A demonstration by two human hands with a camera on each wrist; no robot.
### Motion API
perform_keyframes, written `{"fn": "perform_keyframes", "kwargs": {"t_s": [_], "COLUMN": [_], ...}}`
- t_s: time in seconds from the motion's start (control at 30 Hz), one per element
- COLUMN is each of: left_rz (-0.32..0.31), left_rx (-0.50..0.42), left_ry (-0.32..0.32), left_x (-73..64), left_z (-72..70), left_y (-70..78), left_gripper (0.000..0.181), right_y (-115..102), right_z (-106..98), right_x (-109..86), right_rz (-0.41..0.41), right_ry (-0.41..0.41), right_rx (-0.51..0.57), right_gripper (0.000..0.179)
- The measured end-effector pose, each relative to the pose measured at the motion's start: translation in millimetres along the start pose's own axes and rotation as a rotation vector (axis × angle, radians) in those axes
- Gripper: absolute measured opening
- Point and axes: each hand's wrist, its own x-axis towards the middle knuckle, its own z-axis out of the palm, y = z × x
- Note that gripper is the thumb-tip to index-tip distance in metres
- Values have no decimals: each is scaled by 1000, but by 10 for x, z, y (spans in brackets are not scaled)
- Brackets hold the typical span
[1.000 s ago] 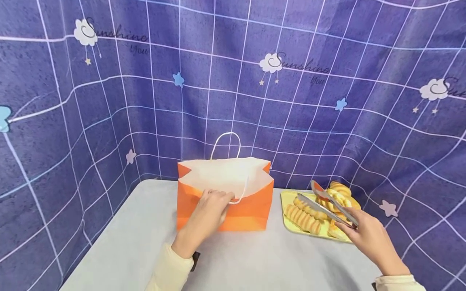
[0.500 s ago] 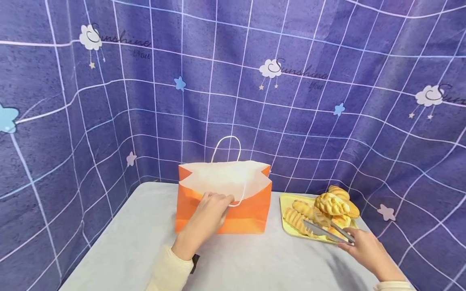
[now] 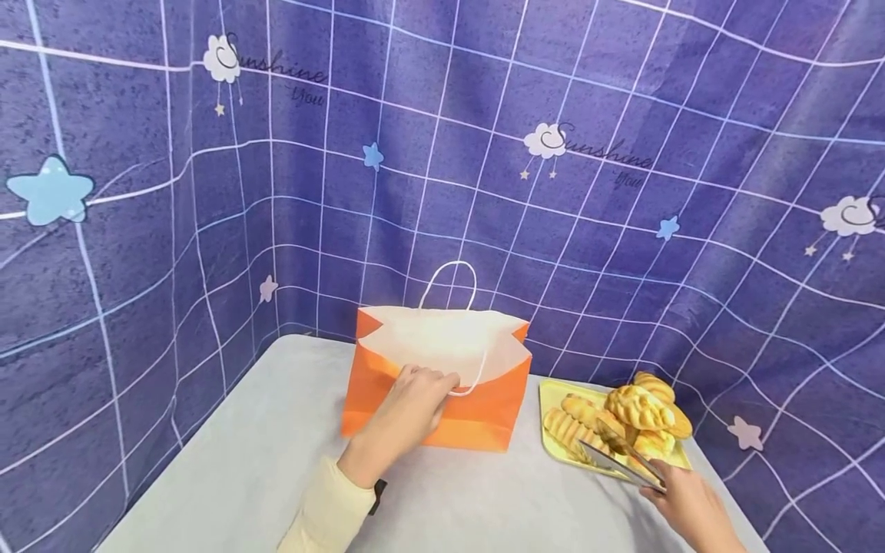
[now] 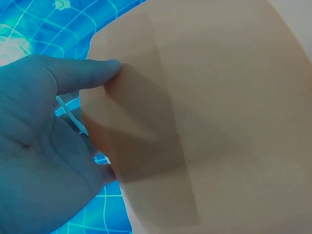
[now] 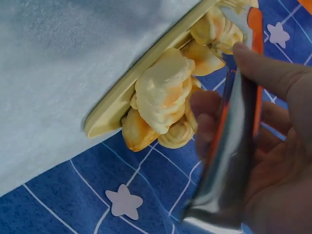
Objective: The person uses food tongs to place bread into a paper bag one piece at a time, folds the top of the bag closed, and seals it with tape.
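My left hand (image 3: 413,399) pinches the front rim of an orange paper bag (image 3: 477,418), which stands upright with its mouth open. In the left wrist view the thumb of the left hand (image 4: 44,126) lies against the bag's outer wall (image 4: 234,97). Metal tongs (image 3: 629,465) are in my right hand (image 3: 691,503); their tips are down at a long ridged bread (image 3: 568,428) near the front of a yellow tray (image 3: 551,395). Whether the tips touch or hold a bread I cannot tell. The right wrist view shows the tongs (image 5: 224,165) between thumb and fingers of the right hand (image 5: 282,146).
Several other breads, among them a braided one (image 3: 639,407), are heaped at the tray's back right. White cord handles (image 3: 449,265) rise from the bag. A blue patterned curtain (image 3: 442,153) hangs behind the grey-white table (image 3: 276,461).
The tongs have come down from over the heap to the front breads, and the right hand has moved lower. The left hand keeps its hold on the bag. The head view has shifted slightly.
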Motion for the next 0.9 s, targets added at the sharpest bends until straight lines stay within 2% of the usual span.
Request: {"fn": "perform_keyframes", "kwargs": {"t_s": [0.2,0.37,0.47,0.6,0.7,0.83,0.9], "left_rz": [-14,-11,-32,-63,-50,-25,-33], "left_rx": [-30,-25,-41,-46,-43,-47,-45], "left_ry": [-33,-33,-21,-31,-49,-56,-59], "left_x": [1,-8,-46,-97,-88,-45,-46], "left_z": [-24,-32,-55,-84,-88,-83,-88], "left_y": [4,13,-13,-47,-41,-21,-21], "left_gripper": [21,19,19,18,15,14,15], "right_y": [6,16,-7,-50,-58,-31,-28], "right_z": [15,22,58,78,61,63,73], "right_x": [-26,-59,-44,-4,-6,-26,-15], "right_rz": [54,32,33,77,94,69,80], "right_ry": [-76,-48,-47,-120,-145,-113,-145], "right_rx": [14,-10,-9,11,24,37,39], "right_gripper": [34,27,25,23,23,27,29]}}
